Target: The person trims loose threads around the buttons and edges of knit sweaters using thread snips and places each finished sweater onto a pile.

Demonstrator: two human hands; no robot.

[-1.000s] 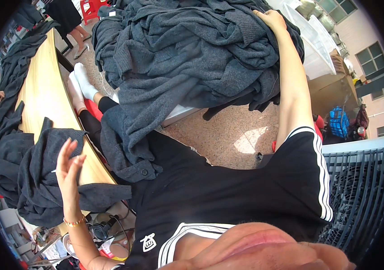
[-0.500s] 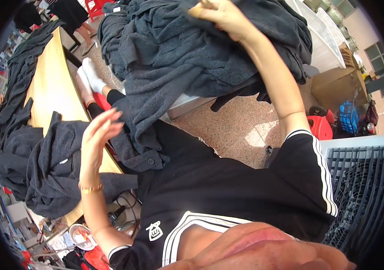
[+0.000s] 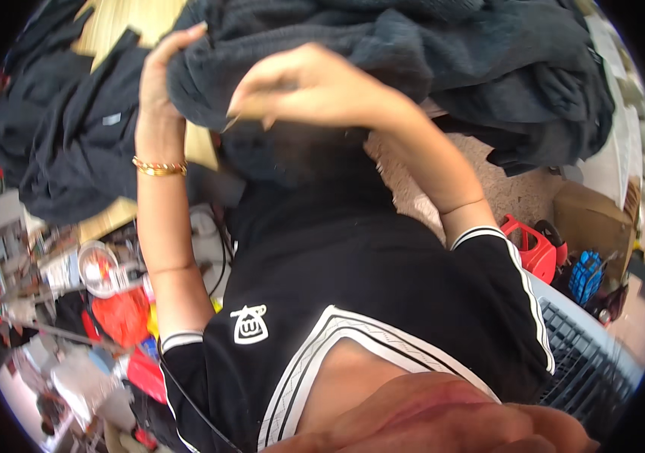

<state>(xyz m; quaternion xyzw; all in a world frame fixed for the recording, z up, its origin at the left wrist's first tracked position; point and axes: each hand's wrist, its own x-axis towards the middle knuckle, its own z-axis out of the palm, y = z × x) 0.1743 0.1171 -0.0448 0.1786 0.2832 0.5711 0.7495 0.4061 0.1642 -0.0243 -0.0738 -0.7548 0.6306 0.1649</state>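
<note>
A dark grey knit garment (image 3: 300,45) hangs bunched before me, part of a heap reaching to the far right. Along its left edge my left hand (image 3: 165,75) grips the cloth, a gold bracelet on the wrist. In front of the same cloth, my right hand (image 3: 303,87) is closed with bent fingers on a small tan thing (image 3: 233,119) with a thin tip; blur hides its exact kind. Whether this hand touches the garment I cannot tell. More dark grey garments (image 3: 73,128) lie to the left on a wooden table (image 3: 122,30).
At the right stand a red plastic object (image 3: 530,249), a cardboard box (image 3: 590,215) and a grey-blue crate (image 3: 583,351). Lower left holds a white tub (image 3: 98,268), a red bag (image 3: 121,315) and clutter. A dark cable (image 3: 220,249) hangs by my left arm.
My right hand has come down and left from the far heap to near my left hand. My left hand has risen and taken hold of the garment. The view has shifted.
</note>
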